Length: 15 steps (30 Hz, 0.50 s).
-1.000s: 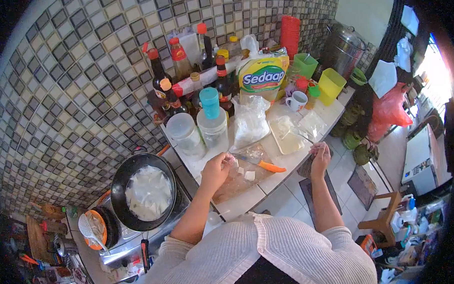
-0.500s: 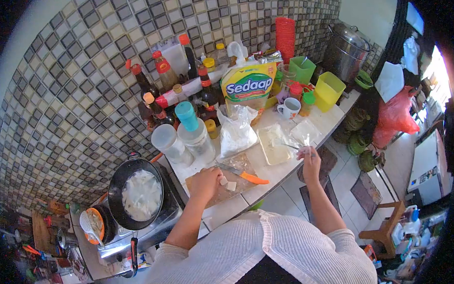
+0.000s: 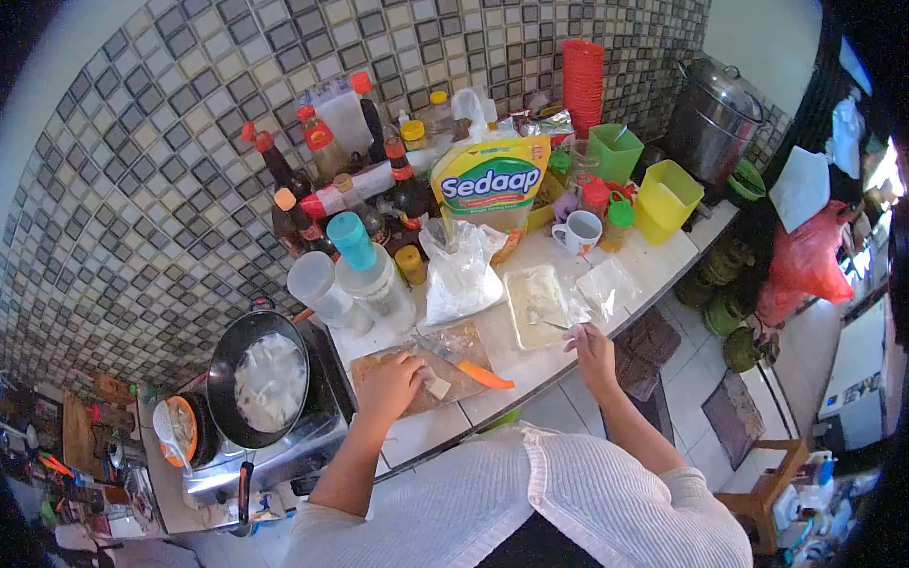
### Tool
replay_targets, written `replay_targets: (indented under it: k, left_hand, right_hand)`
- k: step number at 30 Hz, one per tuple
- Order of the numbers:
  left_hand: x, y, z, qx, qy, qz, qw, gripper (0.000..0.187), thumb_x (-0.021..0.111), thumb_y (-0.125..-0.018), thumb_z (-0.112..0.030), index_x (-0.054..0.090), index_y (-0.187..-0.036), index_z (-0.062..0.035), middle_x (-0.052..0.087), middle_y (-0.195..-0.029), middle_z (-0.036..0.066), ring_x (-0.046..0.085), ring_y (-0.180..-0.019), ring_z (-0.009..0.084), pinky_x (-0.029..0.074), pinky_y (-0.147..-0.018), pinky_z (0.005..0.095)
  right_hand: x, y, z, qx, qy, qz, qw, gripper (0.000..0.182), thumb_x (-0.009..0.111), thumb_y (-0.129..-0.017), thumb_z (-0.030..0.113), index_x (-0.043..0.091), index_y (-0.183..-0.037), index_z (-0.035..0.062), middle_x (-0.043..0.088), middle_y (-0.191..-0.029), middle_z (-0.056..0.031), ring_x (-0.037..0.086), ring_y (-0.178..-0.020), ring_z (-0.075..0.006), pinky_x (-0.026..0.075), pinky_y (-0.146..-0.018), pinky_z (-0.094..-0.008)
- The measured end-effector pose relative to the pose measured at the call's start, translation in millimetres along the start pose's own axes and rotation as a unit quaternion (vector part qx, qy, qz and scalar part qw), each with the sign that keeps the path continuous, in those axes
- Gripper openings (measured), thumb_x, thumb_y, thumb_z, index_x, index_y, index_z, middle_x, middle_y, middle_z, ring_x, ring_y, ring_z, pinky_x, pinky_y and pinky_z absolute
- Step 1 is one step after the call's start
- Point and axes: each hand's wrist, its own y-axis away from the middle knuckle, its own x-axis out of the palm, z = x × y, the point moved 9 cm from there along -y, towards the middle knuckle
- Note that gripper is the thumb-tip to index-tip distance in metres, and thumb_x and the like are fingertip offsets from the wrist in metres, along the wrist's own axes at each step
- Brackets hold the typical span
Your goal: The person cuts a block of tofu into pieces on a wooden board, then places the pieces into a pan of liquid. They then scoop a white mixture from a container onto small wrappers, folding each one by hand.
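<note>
Left hand (image 3: 390,383): laid palm-down on the cutting board (image 3: 389,370), fingers curled toward a small white cube (image 3: 439,388); whether the cube is pinched cannot be told.
Right hand (image 3: 589,343): raised over the counter edge to the right of the cutting board, fingertips closed on a thin utensil (image 3: 554,326) whose far end reaches into the shallow tray (image 3: 535,303).
White cube: seen on the cutting board, touching or just beside the left fingertips.
Knife (image 3: 461,365): laid on the cutting board's right part, orange handle pointing right, near the cube.
Shallow tray: placed to the right of the cutting board, with a crumpled clear bag (image 3: 608,286) just beyond it.
Plastic bag of white contents (image 3: 458,274): stood behind the cutting board.
Sedaap pouch (image 3: 491,184): stood farther behind, against the tiled wall, among sauce bottles (image 3: 401,186).
Wok (image 3: 256,376): set on the stove to the left of the cutting board, white pieces seen inside.
White mug (image 3: 579,232): placed behind the tray.
</note>
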Motion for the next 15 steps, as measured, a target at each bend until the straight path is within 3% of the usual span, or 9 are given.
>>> replay_targets:
  k: [5,13,15]
  left_hand:
    - [-8.9,-4.2,-4.2,-0.008,0.025,0.007,1.0,0.016,0.064,-0.081,-0.025,0.068,-0.093,-0.0157,0.065,-0.093,0.001,0.064,-0.084,0.0249,0.051,-0.069,0.0379]
    - [1.8,-5.5,2.2,-0.004,0.063,0.036,0.997,0.018,0.063,-0.083,-0.027,0.068,-0.094,-0.0136,0.065,-0.096,0.004,0.063,-0.091,0.0259,0.05,-0.075,0.0375]
    - [5.5,-6.8,6.3,-0.023,0.083,0.058,0.995,0.019,0.062,-0.084,-0.027,0.068,-0.095,-0.0133,0.065,-0.097,0.005,0.062,-0.092,0.0275,0.049,-0.076,0.0382]
  right_hand:
    - [-16.7,-9.5,18.3,-0.025,-0.051,-0.025,0.998,0.033,0.044,-0.099,0.021,0.063,-0.086,-0.0023,0.065,-0.073,-0.0087,0.063,-0.067,-0.0133,0.048,-0.064,-0.0278]
    - [-33.8,-15.3,23.1,-0.024,-0.092,-0.044,0.994,0.037,0.046,-0.098,0.023,0.064,-0.08,-0.0026,0.065,-0.073,-0.0093,0.063,-0.067,-0.0143,0.049,-0.065,-0.029]
    - [-36.4,-12.7,34.0,-0.033,-0.036,-0.039,0.998,0.035,0.047,-0.098,0.024,0.065,-0.082,-0.0016,0.066,-0.074,-0.0103,0.064,-0.067,-0.0166,0.049,-0.064,-0.0299]
